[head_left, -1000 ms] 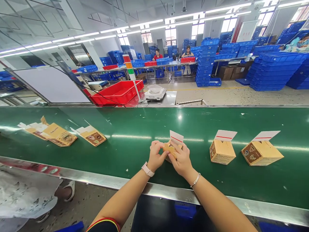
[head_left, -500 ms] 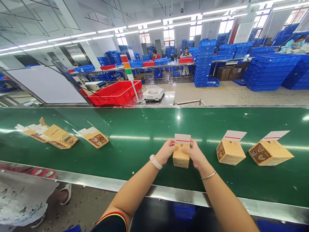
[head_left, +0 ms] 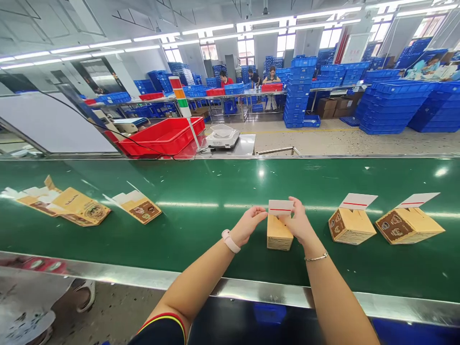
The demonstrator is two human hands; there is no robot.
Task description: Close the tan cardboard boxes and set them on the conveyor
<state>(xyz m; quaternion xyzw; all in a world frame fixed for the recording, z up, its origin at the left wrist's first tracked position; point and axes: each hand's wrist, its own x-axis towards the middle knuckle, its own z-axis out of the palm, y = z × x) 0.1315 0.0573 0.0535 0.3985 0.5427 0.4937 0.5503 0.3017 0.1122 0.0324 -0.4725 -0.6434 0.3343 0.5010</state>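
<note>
A small tan carton [head_left: 279, 238] stands on the green belt in front of me, its white lid flap with a red line raised at the back. My right hand [head_left: 299, 224] grips its right side and flap, the thumb on the top and the fingers behind the flap. Just left of the carton is my left hand [head_left: 248, 225], fingers loosely bent, thumb apart and tips close to the flap's edge; it holds nothing I can see. Two similar cartons, a nearer one [head_left: 352, 226] and a farther one [head_left: 410, 225], stand to the right with flaps up.
On the left lie a partly unfolded carton [head_left: 142, 210] and overlapping open cartons [head_left: 84, 206]. Beyond the green conveyor belt [head_left: 215, 182] are a red crate [head_left: 161, 136], a white scale [head_left: 223, 136] and a signal light [head_left: 180, 98]. A person's shoe [head_left: 86, 294] shows at lower left.
My left hand has come off the carton's top to its left side. My right hand has shifted up around the flap. The belt's cartons appear shifted slightly as the view turned.
</note>
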